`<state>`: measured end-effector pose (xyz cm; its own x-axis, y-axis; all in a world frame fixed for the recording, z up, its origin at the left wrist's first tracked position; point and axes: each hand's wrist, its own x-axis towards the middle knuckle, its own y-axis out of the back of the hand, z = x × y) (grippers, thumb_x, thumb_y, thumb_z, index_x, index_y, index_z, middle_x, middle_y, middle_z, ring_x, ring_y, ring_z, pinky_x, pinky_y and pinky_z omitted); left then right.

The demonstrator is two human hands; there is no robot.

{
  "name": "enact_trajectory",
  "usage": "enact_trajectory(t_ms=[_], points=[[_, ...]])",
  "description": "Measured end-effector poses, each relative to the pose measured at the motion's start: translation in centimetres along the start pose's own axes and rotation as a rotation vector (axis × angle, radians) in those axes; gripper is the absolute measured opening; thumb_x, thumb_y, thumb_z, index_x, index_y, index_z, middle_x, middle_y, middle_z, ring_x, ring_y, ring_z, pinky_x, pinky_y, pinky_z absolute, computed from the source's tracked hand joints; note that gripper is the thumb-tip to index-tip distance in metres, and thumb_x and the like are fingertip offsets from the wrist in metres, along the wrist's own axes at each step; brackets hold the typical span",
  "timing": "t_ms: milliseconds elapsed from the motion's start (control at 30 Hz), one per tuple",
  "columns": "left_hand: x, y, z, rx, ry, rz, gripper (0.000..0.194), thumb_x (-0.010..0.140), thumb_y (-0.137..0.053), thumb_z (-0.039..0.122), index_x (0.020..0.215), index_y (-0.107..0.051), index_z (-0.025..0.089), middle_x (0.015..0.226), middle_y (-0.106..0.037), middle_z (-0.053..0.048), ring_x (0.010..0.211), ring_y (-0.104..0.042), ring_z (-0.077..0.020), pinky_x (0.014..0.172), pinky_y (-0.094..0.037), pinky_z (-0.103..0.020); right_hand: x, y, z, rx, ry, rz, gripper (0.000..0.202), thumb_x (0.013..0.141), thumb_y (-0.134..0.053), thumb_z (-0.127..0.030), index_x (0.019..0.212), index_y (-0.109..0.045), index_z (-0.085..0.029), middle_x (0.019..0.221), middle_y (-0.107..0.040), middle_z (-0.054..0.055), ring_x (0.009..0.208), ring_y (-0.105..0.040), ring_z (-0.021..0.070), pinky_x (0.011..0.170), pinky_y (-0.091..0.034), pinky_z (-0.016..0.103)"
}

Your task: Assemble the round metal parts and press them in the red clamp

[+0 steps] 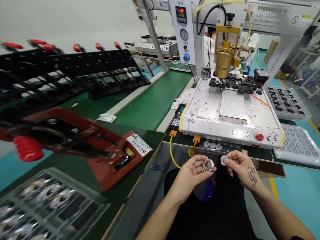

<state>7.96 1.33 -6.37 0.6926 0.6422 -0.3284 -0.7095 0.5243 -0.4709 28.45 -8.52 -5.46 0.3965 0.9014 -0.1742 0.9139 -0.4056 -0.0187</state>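
Note:
My left hand [193,171] holds a round metal watch case [207,165] between thumb and fingers, its open ring facing up. A short gap to the right, my right hand [236,166] pinches a small pale disc [223,160] by its edge. The two pieces are apart, both held above my lap. Fine markings on the disc are too small to read. Just beyond my hands, a clear sheet with several round pale discs [212,145] lies under the front edge of the white machine [252,131].
A gold press head [223,63] hangs over black fixtures [232,82] on the machine. To my left stand a brown clamp press [107,166] with a red handle and a clear tray [82,190] of watch parts. Trays [287,103] sit at right. A person [253,41] is behind the machine.

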Motion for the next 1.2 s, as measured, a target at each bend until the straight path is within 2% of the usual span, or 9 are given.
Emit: enact_trajectory(t_ms=[67, 200, 433, 533, 600, 700, 767, 900, 1200], points=[[-1.3, 0.3, 0.5, -0.064, 0.002, 0.036, 0.059, 0.069, -0.102, 0.022, 0.116, -0.067, 0.018, 0.108, -0.082, -0.009, 0.106, -0.081, -0.0260, 0.097, -0.063, -0.036, 0.4, -1.0, -0.1, 0.019, -0.018, -0.067, 0.049, 0.082, -0.087, -0.064, 0.089, -0.068, -0.019, 0.059, -0.062, -0.003, 0.050, -0.054, 0.0124, 0.052, -0.046, 0.028], [-3.4, 0.6, 1.2, -0.169, -0.037, 0.045, 0.054, 0.084, -0.093, 0.039, 0.127, -0.072, 0.015, 0.117, -0.082, -0.015, 0.113, -0.079, -0.0315, 0.101, -0.064, -0.045, 0.4, -1.9, -0.1, 0.002, 0.003, -0.161, 0.041, 0.092, -0.081, -0.058, 0.094, -0.068, -0.019, 0.064, -0.063, -0.003, 0.056, -0.056, 0.0127, 0.058, -0.047, 0.028], [-4.5, 1.1, 0.8, -0.152, -0.116, 0.057, 0.048, 0.091, -0.087, 0.042, 0.130, -0.075, 0.016, 0.120, -0.082, -0.014, 0.117, -0.077, -0.0317, 0.109, -0.061, -0.051, 0.0, -2.3, 0.2, 0.059, -0.095, -0.360, 0.040, 0.100, -0.073, -0.056, 0.087, -0.059, -0.021, 0.063, -0.056, -0.005, 0.054, -0.045, 0.0109, 0.054, -0.033, 0.026], [-4.6, 1.1, 0.6, -0.101, -0.130, 0.040, 0.050, 0.094, -0.084, 0.044, 0.135, -0.074, 0.017, 0.123, -0.081, -0.014, 0.120, -0.076, -0.0318, 0.111, -0.060, -0.051, -0.2, -2.7, -0.4, -0.046, -0.078, -0.363, 0.042, 0.099, -0.071, -0.059, 0.085, -0.059, -0.021, 0.064, -0.054, -0.005, 0.056, -0.042, 0.0113, 0.054, -0.031, 0.026], [-4.7, 1.0, 0.5, -0.083, -0.142, 0.028, 0.051, 0.095, -0.082, 0.044, 0.137, -0.073, 0.017, 0.125, -0.081, -0.015, 0.122, -0.075, -0.0325, 0.111, -0.060, -0.051, -0.2, -3.1, -1.1, -0.141, -0.003, -0.343, 0.042, 0.100, -0.069, -0.060, 0.085, -0.060, -0.021, 0.070, -0.056, -0.002, 0.062, -0.046, 0.0134, 0.057, -0.037, 0.027], [-4.9, 0.9, 0.6, -0.064, -0.162, 0.026, 0.051, 0.095, -0.082, 0.043, 0.137, -0.073, 0.017, 0.128, -0.080, -0.015, 0.123, -0.075, -0.0336, 0.110, -0.061, -0.052, -0.3, -3.8, -2.1, -0.248, 0.188, -0.303, 0.039, 0.102, -0.065, -0.057, 0.086, -0.063, -0.022, 0.095, -0.065, 0.005, 0.084, -0.058, 0.0192, 0.074, -0.050, 0.031], [-5.0, 0.7, 0.7, -0.040, -0.169, 0.032, 0.051, 0.094, -0.083, 0.043, 0.138, -0.073, 0.017, 0.129, -0.079, -0.015, 0.122, -0.075, -0.0337, 0.109, -0.062, -0.051, -0.5, -4.3, -2.5, -0.282, 0.261, -0.308, 0.035, 0.104, -0.064, -0.053, 0.087, -0.063, -0.023, 0.110, -0.066, 0.008, 0.098, -0.062, 0.0220, 0.085, -0.053, 0.033], [-5.3, 0.2, 0.8, -0.022, -0.177, 0.038, 0.052, 0.095, -0.082, 0.045, 0.139, -0.073, 0.018, 0.129, -0.080, -0.015, 0.124, -0.075, -0.0341, 0.110, -0.061, -0.051, -0.8, -5.1, -2.4, -0.290, 0.281, -0.333, 0.030, 0.104, -0.065, -0.048, 0.087, -0.063, -0.023, 0.111, -0.068, 0.008, 0.101, -0.065, 0.0227, 0.091, -0.054, 0.035], [-5.5, -0.1, 0.6, -0.017, -0.191, 0.026, 0.051, 0.097, -0.080, 0.045, 0.140, -0.072, 0.019, 0.131, -0.079, -0.014, 0.127, -0.074, -0.0337, 0.111, -0.061, -0.049, -0.9, -5.3, -1.9, -0.254, 0.240, -0.329, 0.028, 0.105, -0.064, -0.045, 0.088, -0.064, -0.023, 0.111, -0.066, 0.006, 0.100, -0.063, 0.0209, 0.089, -0.053, 0.032]])
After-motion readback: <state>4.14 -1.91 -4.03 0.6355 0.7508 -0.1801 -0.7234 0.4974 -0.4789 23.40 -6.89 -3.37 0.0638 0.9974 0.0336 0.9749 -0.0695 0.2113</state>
